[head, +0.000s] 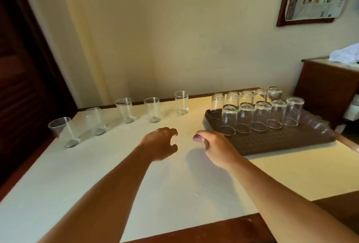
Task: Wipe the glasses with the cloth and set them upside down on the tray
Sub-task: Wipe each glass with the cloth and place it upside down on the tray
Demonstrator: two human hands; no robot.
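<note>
The job looks about two-thirds done. Ten glasses (261, 115) stand upside down on the brown tray (272, 142), which sits at about 2 o'clock from the hands: five in a back row and five in a front row, rims down on the tray's dimpled floor. The near part of the tray is bare, so there is room for another row.

Five upright glasses (153, 109) wait on the white table (136, 184), strung in a loose line from 9 o'clock round to 12. The one at far left is blurred and looks tilted by the wide lens. All five rest on their bases, apart from each other and well apart from the tray.

The left hand (161, 143) hovers over the table with fingers spread and loosely curled, like a claw, holding nothing. It points toward 12 o'clock, nearest the two middle upright glasses, but touches none.

The right hand (215, 145) lies just beside the tray's near left corner, fingers curled round a small purple cloth (197, 138); only a bunched tip of it peeks out past the knuckles.

Left to do, by my reading: pick up, wipe and invert each of the five standing glasses.
</note>
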